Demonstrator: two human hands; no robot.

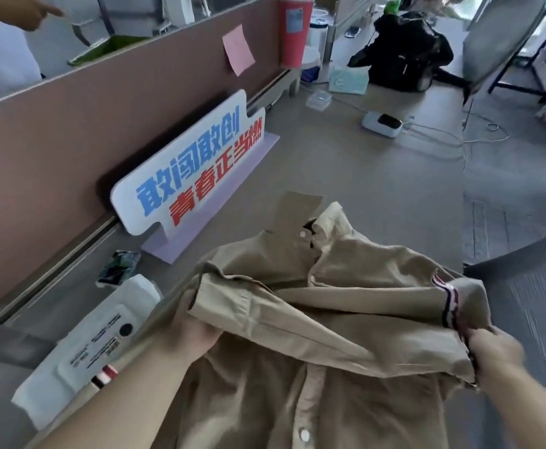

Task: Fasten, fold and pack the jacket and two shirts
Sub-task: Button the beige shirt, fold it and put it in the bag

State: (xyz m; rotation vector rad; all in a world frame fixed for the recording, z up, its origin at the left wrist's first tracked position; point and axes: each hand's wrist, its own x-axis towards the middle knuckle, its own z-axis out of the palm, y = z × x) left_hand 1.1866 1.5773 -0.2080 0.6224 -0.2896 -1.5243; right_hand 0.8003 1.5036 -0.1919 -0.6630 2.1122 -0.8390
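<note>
A tan button-up shirt (pixel 297 319) with white buttons lies crumpled at the near edge of the grey desk (pixel 346 176), its collar pointing away from me. One sleeve with a red, white and navy striped band is folded across the front. My left hand (pixel 194 335) grips the folded fabric at the shirt's left side, fingers tucked under it. My right hand (pixel 489 348) pinches the striped sleeve end at the right. A white folded garment pack (pixel 96 341) with a striped tab lies to the left of the shirt.
A brown partition (pixel 70 140) runs along the desk's left side, with a lettered sign (pixel 187 170) on a purple stand against it. Farther back are a red cup (pixel 294 27), a black bag (pixel 404 50), a white device (pixel 383 123) with cables and a chair (pixel 498 37). Another person's hand (pixel 22 11) shows top left.
</note>
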